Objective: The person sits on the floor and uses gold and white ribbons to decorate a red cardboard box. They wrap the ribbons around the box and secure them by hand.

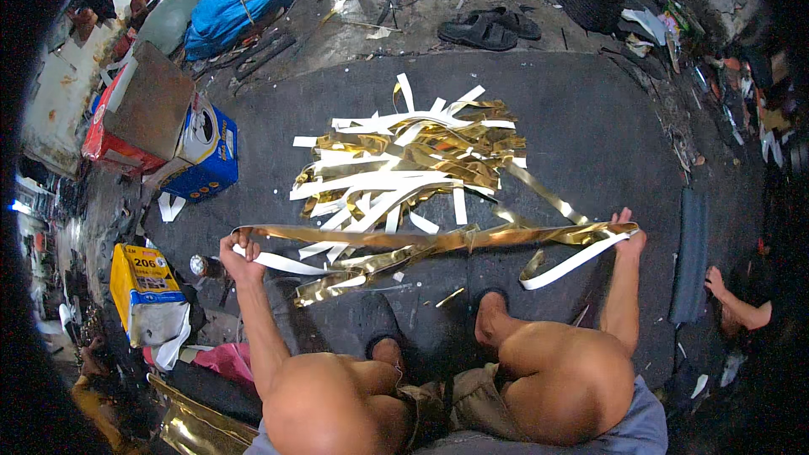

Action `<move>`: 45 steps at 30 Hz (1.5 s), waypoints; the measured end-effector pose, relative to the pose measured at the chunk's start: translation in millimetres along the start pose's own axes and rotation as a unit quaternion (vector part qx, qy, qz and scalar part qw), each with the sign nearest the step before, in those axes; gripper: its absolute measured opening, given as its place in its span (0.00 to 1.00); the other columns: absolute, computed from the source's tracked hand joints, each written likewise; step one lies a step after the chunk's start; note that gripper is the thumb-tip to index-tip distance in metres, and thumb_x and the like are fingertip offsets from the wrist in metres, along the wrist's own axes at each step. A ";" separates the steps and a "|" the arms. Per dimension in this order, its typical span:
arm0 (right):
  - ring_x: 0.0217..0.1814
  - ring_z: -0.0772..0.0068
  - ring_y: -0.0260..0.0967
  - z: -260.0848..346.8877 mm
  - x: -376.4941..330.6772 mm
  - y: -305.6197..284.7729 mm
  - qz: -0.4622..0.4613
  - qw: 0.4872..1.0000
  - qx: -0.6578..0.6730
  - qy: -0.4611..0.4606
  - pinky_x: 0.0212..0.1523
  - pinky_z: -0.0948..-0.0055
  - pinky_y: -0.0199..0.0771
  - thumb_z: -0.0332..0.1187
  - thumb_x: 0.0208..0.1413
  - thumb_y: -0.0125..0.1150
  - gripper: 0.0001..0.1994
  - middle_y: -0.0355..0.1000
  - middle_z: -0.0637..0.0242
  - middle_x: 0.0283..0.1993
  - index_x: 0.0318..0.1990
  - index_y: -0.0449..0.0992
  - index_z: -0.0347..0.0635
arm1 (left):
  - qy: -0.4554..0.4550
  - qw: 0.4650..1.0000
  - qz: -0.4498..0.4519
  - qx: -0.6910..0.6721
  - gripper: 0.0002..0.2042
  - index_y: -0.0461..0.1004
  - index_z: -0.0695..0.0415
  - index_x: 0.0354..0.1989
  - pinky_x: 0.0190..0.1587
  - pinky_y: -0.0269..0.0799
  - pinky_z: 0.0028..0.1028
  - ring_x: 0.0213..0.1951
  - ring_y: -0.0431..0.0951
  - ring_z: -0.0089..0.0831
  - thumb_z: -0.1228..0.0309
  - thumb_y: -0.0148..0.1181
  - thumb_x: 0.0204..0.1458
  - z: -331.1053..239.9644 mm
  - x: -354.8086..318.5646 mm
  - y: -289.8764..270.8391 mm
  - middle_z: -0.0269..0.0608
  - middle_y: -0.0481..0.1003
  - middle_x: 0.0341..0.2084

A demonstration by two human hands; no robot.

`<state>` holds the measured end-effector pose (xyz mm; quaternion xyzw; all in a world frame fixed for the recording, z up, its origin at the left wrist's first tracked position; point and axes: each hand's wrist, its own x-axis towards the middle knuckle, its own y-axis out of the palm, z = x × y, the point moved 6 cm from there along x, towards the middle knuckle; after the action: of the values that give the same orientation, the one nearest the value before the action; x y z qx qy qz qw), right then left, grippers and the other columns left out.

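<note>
We hold a long bundle of gold foil strips (438,240) stretched flat between both hands, running from about nine o'clock to three o'clock across the dark floor mat (590,118), just in front of our bare feet. Our left hand (238,257) is closed around the bundle's left end; our right hand (628,234) is closed on the right end, where a white-backed strip loops loose below the fingers. At twelve o'clock from the bundle, touching its upper edge, lies a tangled pile of gold and white strips (404,164).

Further out, at ten o'clock, sit a blue carton (206,152) and a red box (126,131); a yellow packet (147,291) stands at eight o'clock. Black sandals (489,29) rest far off at twelve o'clock. Another person's hand (716,282) rests on the floor at four o'clock.

As we judge it, the thin strips could slip unevenly or crease if either grip loosens, and trailing ends could snag in the pile.
</note>
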<state>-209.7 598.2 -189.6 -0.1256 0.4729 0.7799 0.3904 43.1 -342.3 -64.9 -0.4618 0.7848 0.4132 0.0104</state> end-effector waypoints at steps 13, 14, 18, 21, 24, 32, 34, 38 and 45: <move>0.19 0.89 0.51 -88.3 -222.7 250.2 0.416 0.837 -0.352 -0.055 0.16 0.82 0.50 0.48 0.67 0.56 0.15 0.56 0.82 0.22 0.50 0.74 0.49 | 0.092 0.935 0.082 0.331 0.13 0.73 0.57 0.31 0.18 0.51 0.22 0.17 0.63 0.17 0.65 0.45 0.64 46.7 -100.3 188.0 0.28 0.67 0.18; 0.21 0.91 0.50 -110.2 -262.1 280.1 0.440 0.731 -0.515 -0.081 0.20 0.84 0.51 0.40 0.62 0.62 0.20 0.55 0.86 0.25 0.60 0.73 0.47 | 0.091 0.918 0.209 0.324 0.13 0.74 0.58 0.34 0.18 0.53 0.22 0.17 0.64 0.18 0.65 0.45 0.64 67.7 -124.9 231.8 0.30 0.70 0.20; 0.39 0.74 0.68 -229.8 -469.3 338.9 0.721 0.379 -0.531 -0.234 0.44 0.72 0.69 0.37 0.41 0.80 0.35 0.70 0.69 0.35 0.59 0.72 0.39 | 0.410 0.752 0.375 0.355 0.12 0.76 0.61 0.41 0.28 0.66 0.25 0.27 0.73 0.25 0.67 0.47 0.66 61.2 -203.5 336.2 0.38 0.78 0.33; 0.53 0.65 0.74 -263.6 -526.5 375.8 0.765 0.387 -0.454 -0.243 0.56 0.67 0.74 0.31 0.43 0.78 0.35 0.72 0.58 0.53 0.59 0.66 0.36 | 0.552 0.663 0.424 0.275 0.13 0.73 0.62 0.50 0.42 0.71 0.32 0.37 0.76 0.34 0.67 0.50 0.65 24.0 -216.1 341.3 0.44 0.77 0.42; 0.45 0.60 0.77 -275.0 -533.0 421.9 0.714 0.423 -0.267 -0.490 0.47 0.63 0.77 0.36 0.52 0.73 0.21 0.74 0.58 0.44 0.50 0.73 0.40 | 0.263 0.770 0.582 -0.002 0.21 0.68 0.65 0.61 0.57 0.73 0.40 0.48 0.78 0.43 0.65 0.51 0.65 -31.9 -183.8 341.0 0.52 0.75 0.50; 0.44 0.60 0.78 -291.5 -406.9 396.6 0.504 0.814 -0.285 -0.044 0.44 0.63 0.75 0.57 0.53 0.72 0.27 0.79 0.61 0.40 0.42 0.81 0.38 | 0.519 0.655 0.385 0.390 0.14 0.75 0.61 0.41 0.45 0.70 0.36 0.40 0.75 0.41 0.80 0.67 0.43 119.6 -218.5 251.6 0.46 0.75 0.34; 0.43 0.68 0.74 -302.1 -326.0 328.0 0.397 0.701 -0.553 -0.212 0.44 0.63 0.75 0.54 0.53 0.75 0.28 0.78 0.64 0.44 0.50 0.78 0.41 | 0.372 0.633 0.409 0.542 0.12 0.75 0.60 0.40 0.42 0.74 0.41 0.42 0.77 0.48 0.76 0.68 0.47 194.8 -195.1 201.5 0.48 0.74 0.38; 0.54 0.44 0.73 -333.6 -253.7 138.7 0.555 0.361 -0.738 -0.130 0.55 0.50 0.74 0.32 0.47 0.70 0.17 0.75 0.50 0.48 0.47 0.82 0.41 | 0.252 0.540 0.388 0.703 0.11 0.76 0.59 0.40 0.46 0.74 0.45 0.44 0.76 0.49 0.71 0.67 0.51 262.1 -155.5 86.1 0.47 0.72 0.38; 0.49 0.44 0.73 -315.5 -250.0 72.4 0.559 0.385 -0.722 -0.135 0.54 0.54 0.73 0.37 0.59 0.64 0.13 0.74 0.52 0.42 0.46 0.80 0.39 | 0.188 0.433 0.357 0.806 0.06 0.77 0.58 0.38 0.47 0.73 0.46 0.44 0.75 0.50 0.71 0.63 0.55 298.5 -120.9 21.9 0.47 0.73 0.37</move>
<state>-151.2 194.0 -166.5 0.0392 -0.3637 0.8768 -0.3121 -12.7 -54.1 -199.3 0.0106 0.8398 -0.5365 0.0821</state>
